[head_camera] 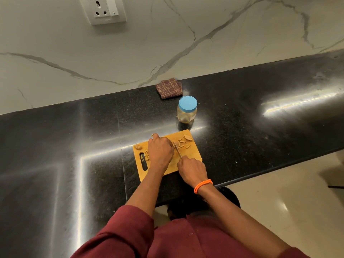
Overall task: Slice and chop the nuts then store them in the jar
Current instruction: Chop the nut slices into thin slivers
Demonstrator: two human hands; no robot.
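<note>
1. Right hand (192, 169), orange band at wrist, fist closed around knife (178, 152) handle; blade angled onto cutting board (193, 155).
2. Left hand (161, 150) palm down on board, fingers curled beside blade; what they pin is hidden.
3. Cut nut pieces (183, 143) lie on board's far right.
4. Jar (187, 109), blue lid on, stands beyond board on black counter (74, 136).

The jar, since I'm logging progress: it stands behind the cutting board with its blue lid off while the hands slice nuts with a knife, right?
Not quite: the head view shows the jar with its blue lid on, not off. It does stand behind the cutting board, where the hands slice nuts with a knife.
</note>
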